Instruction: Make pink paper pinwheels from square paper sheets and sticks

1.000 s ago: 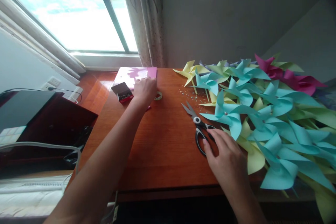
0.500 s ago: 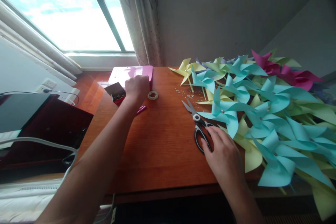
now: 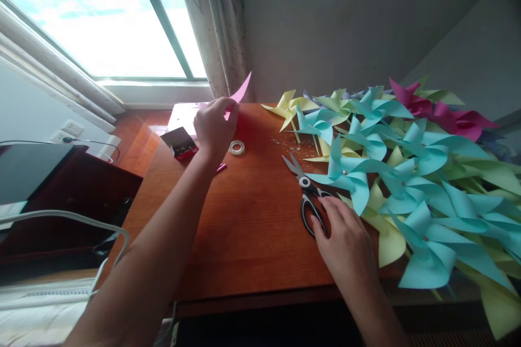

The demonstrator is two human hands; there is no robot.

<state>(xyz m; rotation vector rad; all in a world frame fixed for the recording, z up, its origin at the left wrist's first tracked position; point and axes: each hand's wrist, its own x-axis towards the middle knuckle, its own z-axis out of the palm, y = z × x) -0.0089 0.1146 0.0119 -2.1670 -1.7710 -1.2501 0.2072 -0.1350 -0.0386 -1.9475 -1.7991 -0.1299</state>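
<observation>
My left hand [image 3: 215,126] is closed on a sheet of pink paper [image 3: 242,88], raised above the far end of the wooden table. The stack of paper [image 3: 185,115] lies beneath and behind that hand. My right hand [image 3: 345,241] rests on the table with thumb and fingers apart, its fingertips over the black and grey handles of a pair of scissors [image 3: 306,187]. The scissors lie flat with blades a little apart. Part of one handle is hidden under my fingers.
Pinwheels [image 3: 407,190] in turquoise, yellow, green and magenta cover the table's right side. Near my left hand are an open small box [image 3: 184,146], a tape roll [image 3: 236,147] and a pink pen-like stick [image 3: 221,168]. Small scraps [image 3: 293,147] are scattered beyond the scissors.
My left hand has lifted a pink sheet from the stack, its corner now sticking up above the hand. My right hand and the scissors have stayed in place.
</observation>
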